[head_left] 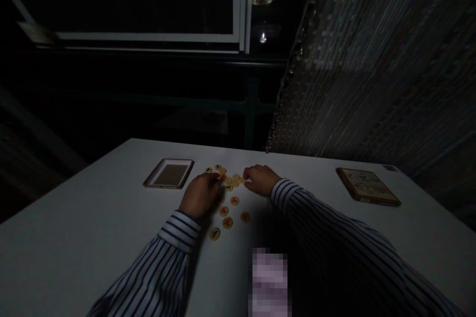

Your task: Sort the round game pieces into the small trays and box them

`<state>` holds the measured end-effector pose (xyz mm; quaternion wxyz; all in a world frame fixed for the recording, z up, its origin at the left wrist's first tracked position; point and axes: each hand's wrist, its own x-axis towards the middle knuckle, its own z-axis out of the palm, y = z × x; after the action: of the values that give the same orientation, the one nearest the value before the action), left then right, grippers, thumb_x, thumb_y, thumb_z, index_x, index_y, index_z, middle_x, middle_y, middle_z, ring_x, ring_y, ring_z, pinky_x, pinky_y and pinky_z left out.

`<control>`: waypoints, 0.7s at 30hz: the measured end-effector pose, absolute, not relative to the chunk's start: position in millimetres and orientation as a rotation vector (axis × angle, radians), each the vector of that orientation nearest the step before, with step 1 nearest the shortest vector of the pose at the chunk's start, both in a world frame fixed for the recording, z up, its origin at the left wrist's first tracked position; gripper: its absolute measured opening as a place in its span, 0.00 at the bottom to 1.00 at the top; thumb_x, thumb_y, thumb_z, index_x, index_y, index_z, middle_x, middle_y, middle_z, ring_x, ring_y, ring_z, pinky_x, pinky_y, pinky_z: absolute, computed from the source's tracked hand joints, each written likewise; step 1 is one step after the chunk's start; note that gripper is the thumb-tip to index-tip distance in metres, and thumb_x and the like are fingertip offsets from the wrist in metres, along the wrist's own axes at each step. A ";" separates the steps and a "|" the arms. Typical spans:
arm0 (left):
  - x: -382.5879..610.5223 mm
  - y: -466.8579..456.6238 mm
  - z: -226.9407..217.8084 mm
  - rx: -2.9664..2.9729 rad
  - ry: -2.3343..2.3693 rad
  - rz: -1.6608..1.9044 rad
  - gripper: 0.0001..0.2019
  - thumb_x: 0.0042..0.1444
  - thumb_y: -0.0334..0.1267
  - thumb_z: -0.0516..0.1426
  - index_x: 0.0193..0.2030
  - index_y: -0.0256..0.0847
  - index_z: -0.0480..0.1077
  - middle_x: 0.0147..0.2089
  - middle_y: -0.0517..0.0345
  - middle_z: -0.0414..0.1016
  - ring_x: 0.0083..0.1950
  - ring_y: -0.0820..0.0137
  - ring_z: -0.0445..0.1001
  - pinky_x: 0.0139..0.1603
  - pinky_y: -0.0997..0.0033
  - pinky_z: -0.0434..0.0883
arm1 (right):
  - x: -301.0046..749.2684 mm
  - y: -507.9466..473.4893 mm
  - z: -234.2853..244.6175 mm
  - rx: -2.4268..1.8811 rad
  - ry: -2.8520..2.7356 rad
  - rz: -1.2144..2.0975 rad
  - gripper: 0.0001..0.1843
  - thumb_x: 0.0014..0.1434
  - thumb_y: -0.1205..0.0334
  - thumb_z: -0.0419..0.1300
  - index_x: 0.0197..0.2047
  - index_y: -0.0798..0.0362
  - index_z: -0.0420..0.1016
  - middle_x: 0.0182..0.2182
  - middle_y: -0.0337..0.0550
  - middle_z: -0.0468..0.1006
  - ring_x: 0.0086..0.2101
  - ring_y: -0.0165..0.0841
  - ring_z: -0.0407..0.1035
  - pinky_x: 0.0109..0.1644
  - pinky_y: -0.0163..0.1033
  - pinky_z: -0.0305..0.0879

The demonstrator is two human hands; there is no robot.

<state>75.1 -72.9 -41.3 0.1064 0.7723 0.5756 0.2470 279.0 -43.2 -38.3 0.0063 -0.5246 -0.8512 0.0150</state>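
Observation:
Several round, pale wooden xiangqi pieces (227, 223) lie loosely on the white table, some marked in red, some in dark characters. My left hand (201, 194) is curled at the left side of the cluster, its fingertips closed at a red-marked piece (222, 177). From the right, my right hand (261, 180) reaches in with bent fingers, thumb and fingertips closed at a plain-faced piece (242, 180). Between both hands sit more pieces (235, 178), bunched together and partly overlapping. A dark-marked piece (214, 234) lies nearest to me. The undersides of both hands are hidden.
On the white table (92, 218), a shallow open box part (169, 174) stands at the left and a flat box with a printed face (368, 186) at the right. A beaded curtain (345, 59) hangs behind the right side. The room is dark.

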 end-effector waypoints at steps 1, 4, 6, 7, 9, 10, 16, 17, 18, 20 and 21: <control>75.8 -70.8 -42.0 2.273 1.685 0.740 0.16 0.52 0.39 0.49 0.45 0.38 0.69 0.44 0.52 0.74 0.45 0.66 0.71 0.47 0.69 0.65 | 276.3 -40.2 -39.9 -1.632 -2.667 0.053 0.16 0.52 0.57 0.51 0.43 0.52 0.68 0.40 0.47 0.73 0.42 0.37 0.65 0.41 0.39 0.55; 77.1 -65.8 -44.0 2.275 1.655 0.767 0.15 0.52 0.38 0.49 0.44 0.39 0.70 0.44 0.54 0.74 0.46 0.67 0.71 0.48 0.70 0.64 | 270.5 -34.6 -44.2 -1.603 -2.673 0.061 0.15 0.51 0.58 0.52 0.42 0.52 0.68 0.40 0.47 0.73 0.42 0.38 0.65 0.41 0.40 0.55; 77.5 -63.4 -44.9 2.278 1.628 0.771 0.15 0.52 0.37 0.49 0.44 0.39 0.70 0.45 0.54 0.74 0.46 0.67 0.70 0.49 0.70 0.64 | 269.1 -32.6 -45.9 -1.590 -2.672 0.067 0.14 0.51 0.59 0.52 0.40 0.52 0.69 0.40 0.47 0.73 0.42 0.38 0.65 0.41 0.40 0.55; 77.7 -62.5 -45.4 2.279 1.607 0.768 0.15 0.52 0.37 0.49 0.44 0.39 0.70 0.45 0.54 0.73 0.47 0.67 0.70 0.49 0.70 0.64 | 269.2 -31.7 -46.2 -1.585 -2.665 0.079 0.13 0.51 0.60 0.52 0.40 0.52 0.69 0.39 0.47 0.74 0.42 0.38 0.65 0.42 0.40 0.55; 78.8 -60.8 -46.2 2.279 1.568 0.767 0.15 0.53 0.37 0.49 0.46 0.39 0.69 0.47 0.53 0.73 0.48 0.66 0.69 0.50 0.70 0.63 | 271.4 -29.5 -45.9 -1.588 -2.621 0.164 0.12 0.51 0.60 0.52 0.38 0.53 0.70 0.37 0.46 0.74 0.40 0.37 0.66 0.41 0.39 0.56; 79.7 -60.0 -46.7 2.277 1.551 0.768 0.15 0.53 0.37 0.49 0.46 0.40 0.69 0.48 0.53 0.72 0.49 0.66 0.69 0.50 0.70 0.63 | 273.4 -27.9 -45.6 -1.588 -2.576 0.250 0.11 0.51 0.59 0.53 0.37 0.53 0.71 0.36 0.46 0.75 0.38 0.36 0.67 0.39 0.38 0.57; 94.4 -56.8 -48.5 2.286 1.460 0.794 0.16 0.52 0.38 0.51 0.47 0.38 0.68 0.47 0.52 0.72 0.48 0.66 0.69 0.50 0.69 0.63 | 287.0 -15.8 -45.1 -1.354 -2.029 1.130 0.09 0.49 0.62 0.56 0.32 0.58 0.71 0.27 0.42 0.75 0.28 0.27 0.67 0.33 0.32 0.62; 98.2 -56.7 -48.9 2.292 1.449 0.817 0.16 0.51 0.39 0.51 0.47 0.38 0.68 0.46 0.53 0.73 0.47 0.66 0.69 0.50 0.69 0.63 | 288.3 -15.2 -44.6 -1.304 -1.943 1.238 0.09 0.49 0.63 0.56 0.31 0.59 0.70 0.26 0.41 0.75 0.27 0.27 0.67 0.33 0.32 0.62; 102.1 -56.6 -49.3 2.296 1.441 0.845 0.16 0.51 0.39 0.52 0.47 0.38 0.68 0.46 0.53 0.73 0.47 0.66 0.70 0.49 0.69 0.64 | 289.2 -15.4 -43.8 -1.265 -1.876 1.315 0.08 0.49 0.63 0.56 0.31 0.59 0.70 0.24 0.41 0.75 0.26 0.26 0.67 0.34 0.33 0.62; 109.6 -56.8 -50.3 2.301 1.424 0.890 0.17 0.51 0.40 0.53 0.47 0.39 0.67 0.45 0.53 0.73 0.46 0.67 0.70 0.48 0.69 0.64 | 290.1 -17.9 -41.5 -1.228 -1.798 1.380 0.07 0.49 0.65 0.56 0.31 0.60 0.70 0.21 0.39 0.74 0.25 0.25 0.67 0.34 0.32 0.62; 113.0 -56.9 -50.9 2.302 1.419 0.910 0.17 0.51 0.40 0.53 0.47 0.39 0.67 0.45 0.53 0.73 0.45 0.67 0.70 0.47 0.70 0.65 | 290.2 -19.9 -40.2 -1.232 -1.774 1.389 0.07 0.49 0.65 0.55 0.31 0.60 0.71 0.20 0.38 0.73 0.24 0.25 0.67 0.33 0.31 0.61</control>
<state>113.0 -56.9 -50.9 0.1436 0.7985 0.4923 0.3155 290.2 -19.9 -40.2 0.2828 -0.4603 -0.6626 0.5188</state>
